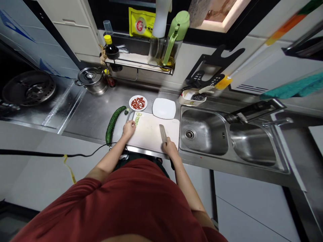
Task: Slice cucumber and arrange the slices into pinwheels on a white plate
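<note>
Right hand closes on a kitchen knife above the cutting board; left hand sits curled, hold unclear, beside cut cucumber slices. The remaining cucumber lies largely uncut on the table, left of the board

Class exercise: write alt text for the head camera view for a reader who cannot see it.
A person's right hand holds a knife on a white chopping board, the left hand beside cucumber slices. A long cucumber and a plate of red pieces lie nearby.
</note>
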{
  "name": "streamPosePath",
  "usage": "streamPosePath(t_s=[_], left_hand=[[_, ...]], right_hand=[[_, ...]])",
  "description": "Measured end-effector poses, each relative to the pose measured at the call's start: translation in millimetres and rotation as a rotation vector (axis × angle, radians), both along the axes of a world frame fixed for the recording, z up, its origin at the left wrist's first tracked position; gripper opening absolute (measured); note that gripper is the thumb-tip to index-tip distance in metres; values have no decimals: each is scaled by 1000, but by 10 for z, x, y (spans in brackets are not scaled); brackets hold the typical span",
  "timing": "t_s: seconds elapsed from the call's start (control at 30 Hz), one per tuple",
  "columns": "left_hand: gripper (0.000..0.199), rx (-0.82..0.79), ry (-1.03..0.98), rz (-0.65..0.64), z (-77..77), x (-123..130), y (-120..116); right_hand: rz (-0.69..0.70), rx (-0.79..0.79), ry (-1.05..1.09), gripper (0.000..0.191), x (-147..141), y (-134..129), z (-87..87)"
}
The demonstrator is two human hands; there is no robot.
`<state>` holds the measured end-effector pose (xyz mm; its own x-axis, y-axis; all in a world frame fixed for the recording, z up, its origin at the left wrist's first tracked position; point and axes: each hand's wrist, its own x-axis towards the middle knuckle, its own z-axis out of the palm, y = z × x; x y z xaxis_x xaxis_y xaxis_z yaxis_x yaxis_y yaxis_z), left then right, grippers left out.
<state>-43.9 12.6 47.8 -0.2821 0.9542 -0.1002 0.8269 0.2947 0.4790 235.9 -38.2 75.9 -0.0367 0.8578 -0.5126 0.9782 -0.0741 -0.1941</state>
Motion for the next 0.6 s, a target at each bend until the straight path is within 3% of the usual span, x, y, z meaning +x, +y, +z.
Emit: streamPosePath(t_s=[0.4, 0.6], left_hand=[[30, -3, 10, -6, 36, 103, 644], [32, -10, 90, -21, -7, 185, 740]], right_hand=[[-14, 10, -31, 29, -59, -45, 77], [-53, 50, -31, 30, -68, -101, 117]])
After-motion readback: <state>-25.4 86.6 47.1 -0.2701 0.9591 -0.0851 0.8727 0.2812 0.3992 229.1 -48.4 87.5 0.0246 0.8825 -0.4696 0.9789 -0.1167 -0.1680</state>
